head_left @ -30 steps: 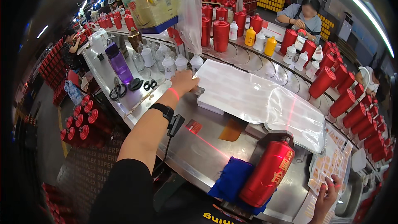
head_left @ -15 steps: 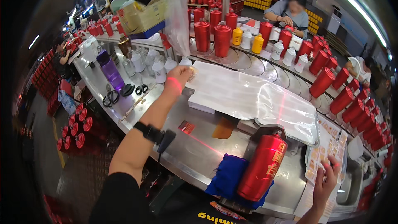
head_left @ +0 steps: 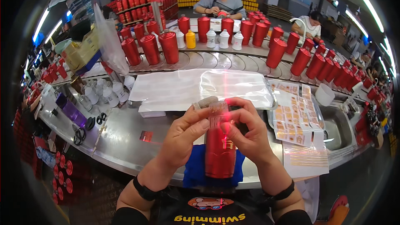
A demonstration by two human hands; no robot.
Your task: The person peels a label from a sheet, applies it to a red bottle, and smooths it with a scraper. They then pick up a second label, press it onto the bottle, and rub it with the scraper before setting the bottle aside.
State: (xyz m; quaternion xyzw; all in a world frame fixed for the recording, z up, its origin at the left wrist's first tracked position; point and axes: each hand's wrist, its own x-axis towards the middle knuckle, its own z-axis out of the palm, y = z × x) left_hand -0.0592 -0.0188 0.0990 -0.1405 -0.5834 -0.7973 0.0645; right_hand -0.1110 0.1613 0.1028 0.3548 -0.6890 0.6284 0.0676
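Both hands point(head_left: 183, 135) point(head_left: 246, 135) wrapped round red bottle point(head_left: 220, 150) over blue cloth point(head_left: 193, 171), so centre front pretty much blocked. Bare steel counter point(head_left: 121, 131) left of cloth, room to pass there. Further left: scissors point(head_left: 79, 135), purple bottle point(head_left: 71, 111), white bottles point(head_left: 104, 93). Plastic sheet point(head_left: 200, 87) flat behind hands, easy to reach over. Right: sticker sheets point(head_left: 293, 116), then sink point(head_left: 337, 127). Red bottle row point(head_left: 150, 48) walls off back.

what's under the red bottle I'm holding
A folded blue cloth lies under the glossy red cylindrical bottle, on the steel counter. The bottle and both hands hide the cloth's middle.
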